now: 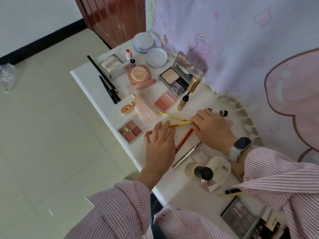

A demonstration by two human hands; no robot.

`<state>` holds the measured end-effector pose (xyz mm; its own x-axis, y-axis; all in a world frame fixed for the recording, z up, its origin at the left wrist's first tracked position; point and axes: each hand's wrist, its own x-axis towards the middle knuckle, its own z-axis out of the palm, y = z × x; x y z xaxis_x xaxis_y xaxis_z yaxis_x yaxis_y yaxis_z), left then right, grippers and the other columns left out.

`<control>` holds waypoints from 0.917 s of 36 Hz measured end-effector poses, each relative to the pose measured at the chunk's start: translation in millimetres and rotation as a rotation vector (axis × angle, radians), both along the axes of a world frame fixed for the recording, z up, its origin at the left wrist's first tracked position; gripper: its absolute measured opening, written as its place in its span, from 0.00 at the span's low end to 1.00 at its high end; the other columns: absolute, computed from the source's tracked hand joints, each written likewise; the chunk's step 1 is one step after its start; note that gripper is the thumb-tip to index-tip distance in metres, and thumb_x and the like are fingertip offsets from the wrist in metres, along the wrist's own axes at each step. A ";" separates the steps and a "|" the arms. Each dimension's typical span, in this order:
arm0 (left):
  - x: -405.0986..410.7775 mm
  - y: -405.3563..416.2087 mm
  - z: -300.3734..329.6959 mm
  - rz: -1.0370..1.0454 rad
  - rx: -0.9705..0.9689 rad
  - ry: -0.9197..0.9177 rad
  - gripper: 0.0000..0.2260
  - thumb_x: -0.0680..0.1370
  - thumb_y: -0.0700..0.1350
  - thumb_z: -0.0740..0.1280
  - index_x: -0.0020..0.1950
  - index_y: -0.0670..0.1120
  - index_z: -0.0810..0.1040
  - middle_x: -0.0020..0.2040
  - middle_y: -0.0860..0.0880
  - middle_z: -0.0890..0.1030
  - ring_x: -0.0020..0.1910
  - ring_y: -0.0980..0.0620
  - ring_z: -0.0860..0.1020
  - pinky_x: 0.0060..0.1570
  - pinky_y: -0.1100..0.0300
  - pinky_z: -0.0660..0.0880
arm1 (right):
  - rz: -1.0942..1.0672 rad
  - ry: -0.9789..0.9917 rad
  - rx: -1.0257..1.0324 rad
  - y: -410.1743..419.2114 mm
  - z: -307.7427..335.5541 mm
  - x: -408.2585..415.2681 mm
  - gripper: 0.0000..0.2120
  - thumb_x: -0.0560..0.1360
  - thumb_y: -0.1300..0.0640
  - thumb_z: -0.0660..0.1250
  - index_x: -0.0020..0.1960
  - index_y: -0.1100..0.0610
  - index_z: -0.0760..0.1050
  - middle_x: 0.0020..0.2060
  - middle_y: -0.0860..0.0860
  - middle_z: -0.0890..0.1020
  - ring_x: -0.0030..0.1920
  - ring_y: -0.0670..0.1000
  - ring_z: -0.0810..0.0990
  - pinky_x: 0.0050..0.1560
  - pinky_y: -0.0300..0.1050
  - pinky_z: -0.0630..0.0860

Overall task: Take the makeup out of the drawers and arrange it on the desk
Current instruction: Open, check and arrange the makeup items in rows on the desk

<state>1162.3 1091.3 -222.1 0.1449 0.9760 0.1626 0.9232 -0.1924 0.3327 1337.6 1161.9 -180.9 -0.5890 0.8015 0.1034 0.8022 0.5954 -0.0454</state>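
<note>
Makeup lies spread over the white desk (96,94). Two thin yellow brushes (172,116) lie crossed near the middle. My right hand (212,130) pinches the end of the lower yellow brush (179,123) with its fingertips. My left hand (159,144) hovers at the brush's other end, fingers relaxed and lightly touching it. A red pencil (183,140) and a silver tube (187,155) lie between my hands. A four-pan eyeshadow palette (131,131) sits left of my left hand.
Further back stand a pink cushion compact (140,76), an open powder compact with mirror (179,73), a blush duo (164,101), a gold-capped concealer (189,93), round jars (143,42) and black pencils (107,83). A foundation bottle (203,173) and dark palette (240,216) sit near me. A pink curtain hangs on the right.
</note>
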 end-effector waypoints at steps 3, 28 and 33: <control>-2.2 -3.3 0.9 0.001 0.028 -0.059 0.12 0.74 0.41 0.63 0.56 0.43 0.79 0.63 0.42 0.76 0.64 0.41 0.70 0.56 0.43 0.69 | 0.174 0.043 -0.121 -10.5 2.2 4.2 0.07 0.73 0.58 0.61 0.44 0.58 0.77 0.39 0.53 0.76 0.38 0.53 0.74 0.35 0.46 0.75; -12.8 -19.1 25.4 0.032 -0.025 -0.289 0.14 0.78 0.47 0.55 0.46 0.42 0.78 0.35 0.49 0.77 0.28 0.53 0.73 0.23 0.62 0.70 | -0.172 0.566 -0.887 -11.2 34.7 -14.6 0.03 0.75 0.62 0.64 0.45 0.56 0.75 0.34 0.46 0.76 0.33 0.41 0.72 0.38 0.32 0.69; -18.3 -22.1 28.6 0.006 -0.040 -0.295 0.13 0.78 0.47 0.55 0.45 0.44 0.77 0.30 0.52 0.76 0.21 0.54 0.69 0.18 0.64 0.64 | -0.161 0.590 -0.925 -10.4 36.4 -19.9 0.03 0.76 0.63 0.64 0.43 0.58 0.74 0.31 0.48 0.74 0.31 0.42 0.70 0.36 0.34 0.69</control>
<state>1143.9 1069.2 -193.6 0.0912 0.9832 0.1582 0.7865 -0.1686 0.5941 1317.7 1151.5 -144.5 -0.5265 0.7772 -0.3446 0.5733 0.0253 -0.8190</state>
